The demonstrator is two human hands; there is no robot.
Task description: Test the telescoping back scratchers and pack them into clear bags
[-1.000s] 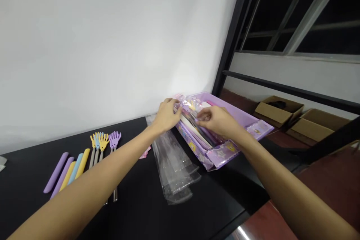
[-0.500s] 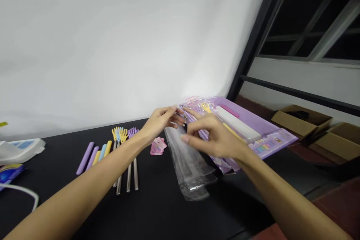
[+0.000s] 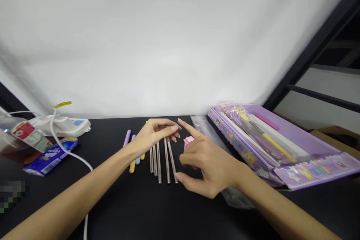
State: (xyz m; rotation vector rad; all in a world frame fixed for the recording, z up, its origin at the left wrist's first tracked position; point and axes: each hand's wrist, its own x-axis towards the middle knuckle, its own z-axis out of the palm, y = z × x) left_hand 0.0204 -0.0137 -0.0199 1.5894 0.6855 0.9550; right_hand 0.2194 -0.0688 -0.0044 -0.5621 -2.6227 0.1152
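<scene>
My left hand (image 3: 152, 135) hovers over the heads of several metal sticks (image 3: 163, 161) that lie side by side on the black table (image 3: 146, 210); its fingers are spread and hold nothing. My right hand (image 3: 205, 163) is beside the sticks' lower ends, fingers apart and empty, its index finger pointing up toward a small pink card (image 3: 188, 141). Pastel handle sleeves (image 3: 132, 165) in purple, yellow and blue lie just left of the sticks, partly hidden by my left hand.
A purple tray (image 3: 298, 150) with packed items sits at the right, clear plastic bags (image 3: 208, 127) beside it. At the left lie a white power strip (image 3: 60, 124) with its cable, a blue packet (image 3: 47, 157) and a labelled bottle (image 3: 24, 135). A white wall rises behind.
The view swung left. Both hands left the purple tray and the clear bags and moved left to the metal sticks. The power strip, packet and bottle came into view.
</scene>
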